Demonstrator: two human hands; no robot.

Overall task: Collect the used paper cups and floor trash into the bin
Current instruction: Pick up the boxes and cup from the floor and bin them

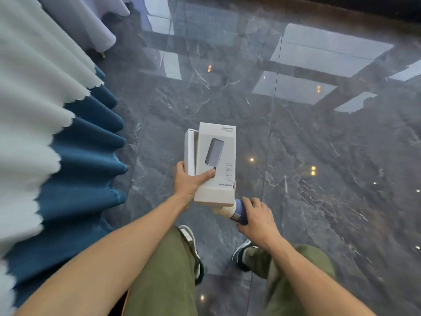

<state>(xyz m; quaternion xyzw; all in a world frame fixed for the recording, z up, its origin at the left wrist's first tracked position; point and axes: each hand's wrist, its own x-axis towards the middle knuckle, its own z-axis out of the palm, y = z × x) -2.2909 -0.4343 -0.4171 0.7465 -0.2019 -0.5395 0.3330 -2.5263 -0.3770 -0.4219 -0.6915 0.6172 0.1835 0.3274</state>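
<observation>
My left hand [188, 182] grips a white cardboard product box [214, 156] with a grey device pictured on its face; its top flap stands open. The thumb lies across the box front. Just below and to the right, my right hand [257, 218] is closed around a paper cup [230, 212] with a cream bottom and a blue sleeve, held on its side with the base pointing left. The cup's base touches the box's lower corner. No bin is in view.
Glossy dark marble floor [319, 156] stretches ahead with window reflections. A table draped in white and blue cloth [68, 137] stands along the left. Another white-covered piece [95, 21] is at the top left. My legs and shoes [191, 242] are below.
</observation>
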